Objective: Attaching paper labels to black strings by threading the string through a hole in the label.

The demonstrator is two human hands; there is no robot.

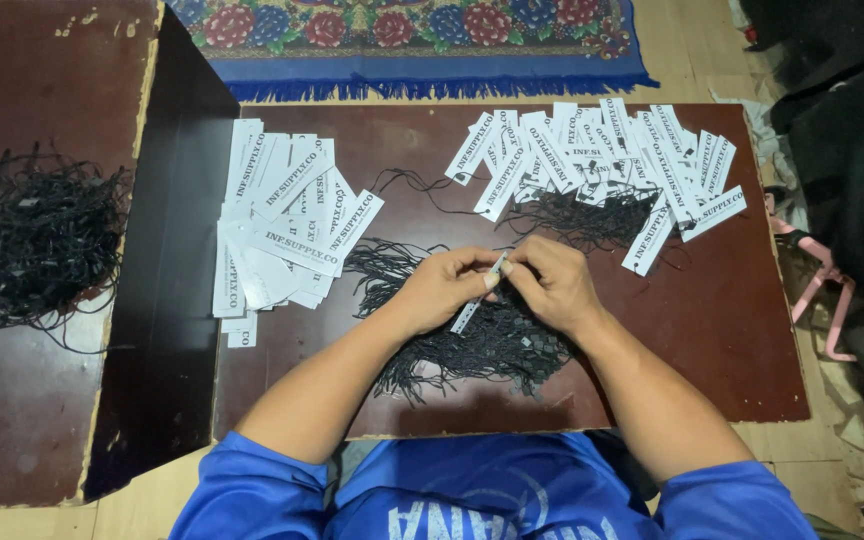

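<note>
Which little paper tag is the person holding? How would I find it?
Look at the dark brown board in front of the person, then at the heap of black strings in its middle. Just above that heap the left hand and right hand meet, pinching one narrow white tag. It is the only tag lifted between fingers; the others lie flat in piles.

This looks like a home turned into a small piecework spot — a low dark-brown board (652, 340) lies on a pale wooden floor (692, 50), with a flowered rug (412, 40) edged in blue fringe just beyond it. Stacks of white paper tags (282, 230) and heaps of black strings (42, 240) cover the surfaces — handwork done sitting on the floor.
</note>
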